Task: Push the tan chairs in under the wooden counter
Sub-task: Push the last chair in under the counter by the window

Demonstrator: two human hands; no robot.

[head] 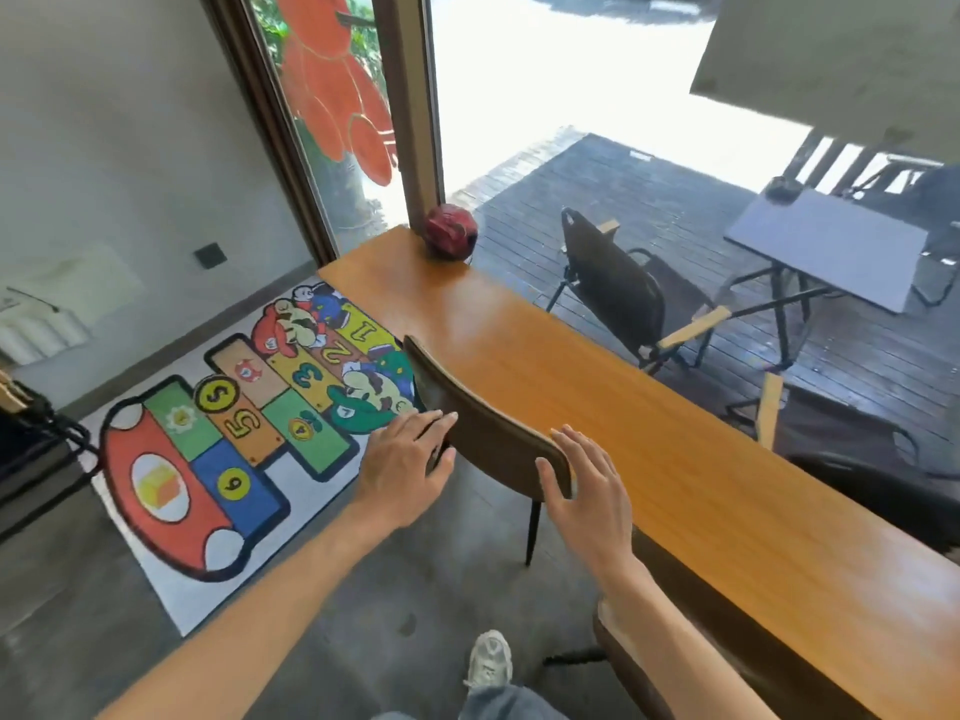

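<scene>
Wooden and shiny, the long counter (649, 423) runs beside the big window. One tan chair (488, 433) stands tucked in against its near edge, so only the curved back and one thin dark leg show. The left hand (408, 459) lies flat on the left end of the chair back, with its fingers stretched out and close together, not curled around it. The right hand (587, 485) is at the right end of the chair back, fingers spread apart and open, and its thumb is touching the edge. I cannot tell if its palm is pressing on the chair. Another tan chair (623, 662) peeks out lower down under the right arm, close to the counter. A red ball (451, 232) sits on the far end of the counter. A bright game rug (239, 433) with numbers lies on the grey floor to the left.
</scene>
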